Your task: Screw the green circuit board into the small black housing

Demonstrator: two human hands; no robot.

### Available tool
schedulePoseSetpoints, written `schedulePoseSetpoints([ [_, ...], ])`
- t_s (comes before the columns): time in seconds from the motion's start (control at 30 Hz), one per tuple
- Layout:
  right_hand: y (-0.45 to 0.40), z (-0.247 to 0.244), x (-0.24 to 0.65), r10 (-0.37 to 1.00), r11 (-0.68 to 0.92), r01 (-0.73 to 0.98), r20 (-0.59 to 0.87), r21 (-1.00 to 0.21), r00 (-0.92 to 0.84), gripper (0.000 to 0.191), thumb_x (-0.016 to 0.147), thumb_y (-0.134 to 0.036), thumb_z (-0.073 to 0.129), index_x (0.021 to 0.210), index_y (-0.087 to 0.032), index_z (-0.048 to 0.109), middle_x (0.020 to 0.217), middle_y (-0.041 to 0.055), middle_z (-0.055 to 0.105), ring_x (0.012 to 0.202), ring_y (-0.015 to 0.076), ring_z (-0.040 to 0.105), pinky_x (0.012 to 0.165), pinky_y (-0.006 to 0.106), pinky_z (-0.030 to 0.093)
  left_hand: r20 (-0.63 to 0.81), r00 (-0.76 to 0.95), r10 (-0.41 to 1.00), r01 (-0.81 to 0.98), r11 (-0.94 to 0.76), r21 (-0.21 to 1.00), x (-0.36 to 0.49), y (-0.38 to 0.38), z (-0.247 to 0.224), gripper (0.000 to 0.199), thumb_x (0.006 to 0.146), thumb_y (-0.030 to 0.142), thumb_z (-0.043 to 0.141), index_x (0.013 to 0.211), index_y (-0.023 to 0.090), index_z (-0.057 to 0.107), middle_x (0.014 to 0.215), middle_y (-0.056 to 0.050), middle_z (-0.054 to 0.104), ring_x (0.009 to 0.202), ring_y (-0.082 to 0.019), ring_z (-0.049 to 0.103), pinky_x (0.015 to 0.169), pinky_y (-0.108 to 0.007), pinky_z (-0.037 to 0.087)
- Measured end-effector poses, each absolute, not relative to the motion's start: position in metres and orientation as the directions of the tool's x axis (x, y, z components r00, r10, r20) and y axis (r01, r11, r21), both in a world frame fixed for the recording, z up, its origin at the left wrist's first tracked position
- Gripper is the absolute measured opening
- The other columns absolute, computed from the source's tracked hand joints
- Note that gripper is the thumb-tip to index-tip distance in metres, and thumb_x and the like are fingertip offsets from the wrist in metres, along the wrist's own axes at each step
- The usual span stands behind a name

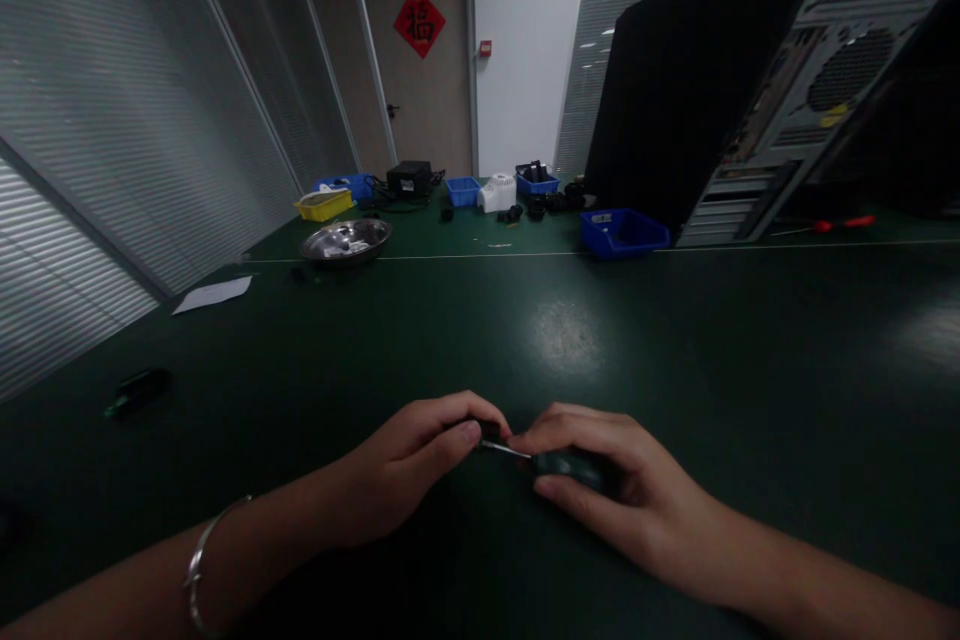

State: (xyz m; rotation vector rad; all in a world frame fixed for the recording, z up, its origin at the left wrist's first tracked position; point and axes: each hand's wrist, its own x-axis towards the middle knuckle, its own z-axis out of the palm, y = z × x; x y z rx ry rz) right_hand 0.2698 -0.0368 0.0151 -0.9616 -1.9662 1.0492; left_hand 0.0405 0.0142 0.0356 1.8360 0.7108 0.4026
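My right hand [622,470] is wrapped round the dark green handle of a screwdriver [566,467], its thin metal shaft pointing left. The index finger reaches forward along the shaft. My left hand [427,455] pinches a small black part [489,430] between thumb and fingers, mostly hidden by them. The shaft's tip meets this part by the left thumb; the exact contact is too small to make out. Both hands are close together, low over the green table [420,330].
A dark object with a green end [139,392] lies at the left. Farther back are a paper sheet [214,294], a metal bowl [345,242], a yellow tray [325,206], a blue bin [624,233] and a white device [497,193]. A large computer case [690,70] stands right, near a red-handled tool [844,223].
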Motion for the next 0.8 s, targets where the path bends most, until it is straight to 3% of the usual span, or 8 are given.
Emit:
schedulePoseSetpoints([
  [0.27, -0.039, 0.014, 0.272, 0.84, 0.412, 0.269, 0.249, -0.87, -0.481, 0.023, 0.09, -0.018, 0.058, 0.113, -0.022, 0.063, 0.098, 0.0053, 0.066, 0.088, 0.017, 0.062, 0.077, 0.031, 0.049, -0.005, 0.81, 0.586, 0.218, -0.293, 0.931, 0.037, 0.015, 0.034, 0.032, 0.098, 0.035, 0.037, 0.117, 0.02, 0.058, 0.112, -0.007, 0.061, 0.106, -0.021, 0.055, 0.094, -0.033, 0.04],
  [0.43, -0.039, 0.017, 0.271, 0.85, 0.424, 0.279, 0.273, -0.862, -0.449, 0.024, 0.09, -0.018, 0.058, 0.113, -0.023, 0.063, 0.097, 0.0052, 0.067, 0.088, 0.0177, 0.062, 0.077, 0.031, 0.05, 0.068, 0.751, 0.656, 0.255, -0.383, 0.888, 0.036, 0.015, 0.028, 0.035, 0.1, 0.033, 0.031, 0.123, 0.026, 0.057, 0.123, -0.005, 0.059, 0.12, -0.023, 0.046, 0.108, -0.04, 0.026],
  [0.63, -0.04, 0.017, 0.271, 0.853, 0.429, 0.266, 0.29, -0.863, -0.434, 0.022, 0.09, -0.017, 0.057, 0.111, -0.022, 0.063, 0.097, 0.0044, 0.066, 0.088, 0.0166, 0.063, 0.077, 0.03, 0.05, 0.101, 0.728, 0.678, 0.246, -0.396, 0.885, 0.039, 0.016, 0.029, 0.032, 0.098, 0.031, 0.039, 0.123, 0.023, 0.057, 0.107, -0.006, 0.058, 0.097, -0.019, 0.054, 0.086, -0.033, 0.043],
  [0.8, -0.04, 0.017, 0.271, 0.863, 0.427, 0.285, 0.291, -0.858, -0.414, 0.021, 0.091, -0.018, 0.056, 0.11, -0.021, 0.063, 0.097, 0.0056, 0.066, 0.089, 0.0176, 0.062, 0.077, 0.031, 0.049, 0.151, 0.664, 0.733, 0.144, -0.323, 0.935, 0.038, 0.019, 0.021, 0.023, 0.094, 0.028, 0.051, 0.115, 0.022, 0.059, 0.107, -0.005, 0.057, 0.101, -0.018, 0.055, 0.09, -0.031, 0.043],
])
